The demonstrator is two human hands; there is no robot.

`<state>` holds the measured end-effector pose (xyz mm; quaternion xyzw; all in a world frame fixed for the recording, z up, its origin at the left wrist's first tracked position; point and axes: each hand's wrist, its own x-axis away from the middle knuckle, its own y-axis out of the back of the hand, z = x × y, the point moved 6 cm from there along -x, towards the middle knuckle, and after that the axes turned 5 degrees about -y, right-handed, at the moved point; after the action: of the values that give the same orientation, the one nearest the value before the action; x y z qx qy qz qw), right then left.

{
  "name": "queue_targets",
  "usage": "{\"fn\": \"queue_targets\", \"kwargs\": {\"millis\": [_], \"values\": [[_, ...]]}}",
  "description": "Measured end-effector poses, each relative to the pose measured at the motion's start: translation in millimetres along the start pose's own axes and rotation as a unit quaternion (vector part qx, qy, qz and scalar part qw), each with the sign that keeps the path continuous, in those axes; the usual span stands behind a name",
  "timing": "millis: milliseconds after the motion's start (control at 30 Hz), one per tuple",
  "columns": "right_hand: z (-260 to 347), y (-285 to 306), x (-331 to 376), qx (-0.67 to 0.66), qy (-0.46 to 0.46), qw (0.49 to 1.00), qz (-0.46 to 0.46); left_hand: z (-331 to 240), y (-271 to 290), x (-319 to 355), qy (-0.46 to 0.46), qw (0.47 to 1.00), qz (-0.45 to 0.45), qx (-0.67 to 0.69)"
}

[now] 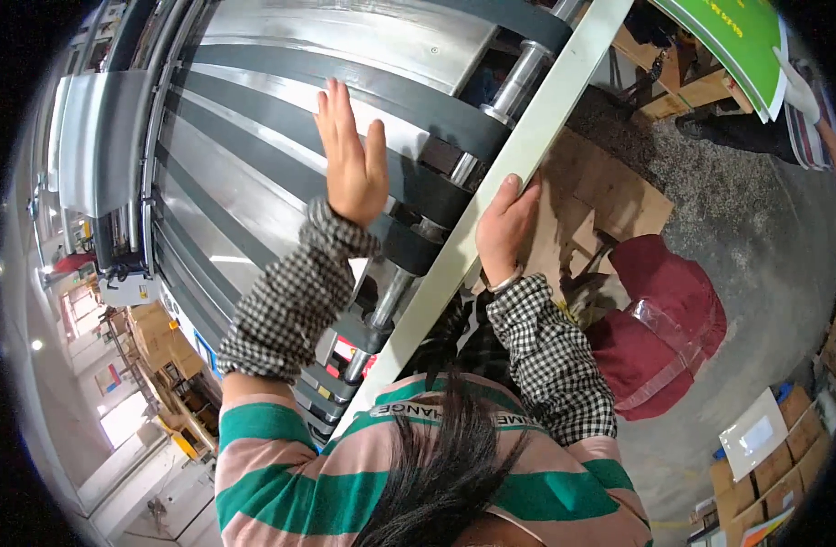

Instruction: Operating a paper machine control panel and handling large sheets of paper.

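Work seemingly under way, share done or left unclear, with left hand (352,179) open and empty over dark belts (409,100) and right hand (509,228) part-curled at pale rail (543,118), grip unclear

Lettering (392,410) — striped shirt (550,490), green sheet (739,55).
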<state>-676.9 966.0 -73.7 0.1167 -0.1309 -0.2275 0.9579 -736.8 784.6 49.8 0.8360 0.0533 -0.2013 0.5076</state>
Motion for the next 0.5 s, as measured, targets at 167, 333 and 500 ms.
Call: {"fn": "queue_targets", "kwargs": {"millis": [167,333,500], "values": [[-8.2,4.6,3.0,-0.03,-0.179,0.983,0.035,-31.8,-8.7,73.3,0.107,0.987,0.073,0.096],[-7.2,8.4,1.3,0.007,-0.074,0.997,0.001,-86.0,-6.8,121.1,0.07,0.961,0.087,0.254],[-4.6,5.8,4.2,0.007,-0.131,0.99,0.043,-106.7,-18.2,132.3,0.12,0.927,0.088,0.344]]}}
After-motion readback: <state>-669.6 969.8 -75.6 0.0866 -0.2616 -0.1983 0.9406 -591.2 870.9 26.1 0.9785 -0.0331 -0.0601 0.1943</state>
